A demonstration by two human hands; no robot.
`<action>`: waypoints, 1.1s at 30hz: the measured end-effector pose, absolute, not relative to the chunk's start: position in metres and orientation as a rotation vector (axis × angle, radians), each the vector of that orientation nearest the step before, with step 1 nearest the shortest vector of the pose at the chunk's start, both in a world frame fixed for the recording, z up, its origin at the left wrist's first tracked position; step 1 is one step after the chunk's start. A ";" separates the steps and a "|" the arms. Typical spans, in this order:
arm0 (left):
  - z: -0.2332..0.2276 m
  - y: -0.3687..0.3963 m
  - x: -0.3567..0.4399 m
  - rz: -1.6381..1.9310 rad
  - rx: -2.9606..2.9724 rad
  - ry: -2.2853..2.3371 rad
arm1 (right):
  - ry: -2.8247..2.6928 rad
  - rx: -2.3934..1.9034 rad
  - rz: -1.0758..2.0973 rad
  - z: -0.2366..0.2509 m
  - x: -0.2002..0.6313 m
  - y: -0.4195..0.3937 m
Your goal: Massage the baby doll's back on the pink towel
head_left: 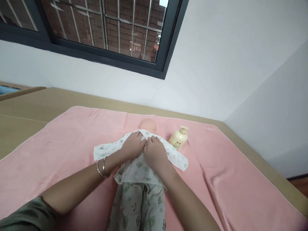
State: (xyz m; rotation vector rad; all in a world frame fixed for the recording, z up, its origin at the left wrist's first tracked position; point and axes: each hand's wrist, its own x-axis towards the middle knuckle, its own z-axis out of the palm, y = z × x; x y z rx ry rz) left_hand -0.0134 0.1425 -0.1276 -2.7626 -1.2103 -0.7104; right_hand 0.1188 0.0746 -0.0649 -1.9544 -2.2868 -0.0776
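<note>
I see my left hand (132, 146) and right hand (155, 153) lying side by side, touching, both flat and spread on the chest of a baby doll (148, 125) dressed in a printed white garment (141, 166); neither grip closes on the cloth, the fingers just press it near the collar. The doll lies on its back directly under my palms, its bare head just beyond my fingertips and its legs running back toward me. Just to the right of my right hand, a cream pump bottle (178, 138) lies tilted. Everything rests on a pink towel (60, 144) spread over a tan tabletop (24, 109). Beyond it stand a white wall (216, 64) and a dark-framed barred window (108, 29).
</note>
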 end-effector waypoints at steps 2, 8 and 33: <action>-0.130 0.142 -0.011 -0.721 -2.737 -1.244 | -2.269 -1.944 -0.071 -0.066 0.119 0.074; -0.138 0.137 -0.001 -1.006 -2.625 -1.552 | -2.089 -1.965 0.081 -0.072 0.145 0.095; -0.138 0.131 -0.003 -1.315 -2.684 -1.689 | -2.016 -1.731 -0.043 -0.058 0.135 0.079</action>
